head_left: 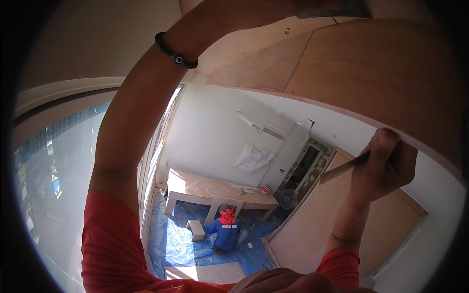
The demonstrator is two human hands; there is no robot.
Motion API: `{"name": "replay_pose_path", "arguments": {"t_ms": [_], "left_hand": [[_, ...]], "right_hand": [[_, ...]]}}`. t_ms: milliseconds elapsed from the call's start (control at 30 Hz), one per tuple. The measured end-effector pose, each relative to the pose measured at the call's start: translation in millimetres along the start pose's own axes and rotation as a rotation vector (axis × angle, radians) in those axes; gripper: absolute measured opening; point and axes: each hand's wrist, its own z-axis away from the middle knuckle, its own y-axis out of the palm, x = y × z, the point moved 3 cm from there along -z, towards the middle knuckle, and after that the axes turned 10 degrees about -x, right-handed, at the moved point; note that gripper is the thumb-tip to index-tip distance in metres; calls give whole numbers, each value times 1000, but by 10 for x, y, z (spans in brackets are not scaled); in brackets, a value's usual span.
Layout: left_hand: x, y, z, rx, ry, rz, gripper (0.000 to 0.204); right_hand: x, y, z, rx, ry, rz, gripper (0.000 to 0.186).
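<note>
I had the right hand [383, 166] wrapped round a scraper [344, 168], just by the edge of the panel [366, 68]. Looked light, stiff and thin, so I'd have held it by the fist end. Left hand [288, 7], by a dark blade [337, 10], was mostly cropped; couldn't tell its grip.

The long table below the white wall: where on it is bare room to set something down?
The middle of the tabletop, between its sunlit left end and the pale strips, looks mostly free. Toward the right it is crowded: strips, then a red can.
</note>
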Motion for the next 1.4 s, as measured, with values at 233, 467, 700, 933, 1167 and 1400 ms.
{"name": "replay_pose_path", "arguments": {"t_ms": [233,467,700,933,1167,1400], "left_hand": [[-108,37,14,-54,32,-110,24],[-82,39,-104,47,207,-116,21],[-268,36,-90,51,-47,-179,19],[-230,78,-131,107,158,-229,19],[-57,21,-120,119,161,-99,19],[91,18,-61,49,233,-89,19]], "right_hand": [[10,-40,-10,13,5,34,34],[25,-56,-17,9,7,74,34],[-69,-130,-27,4,-25,114,42],[-78,-212,-1,-14,-50,143,42],[-48,-274,-30,-30,-65,166,41],[8,-360,-37,-26,-67,199,41]]}}
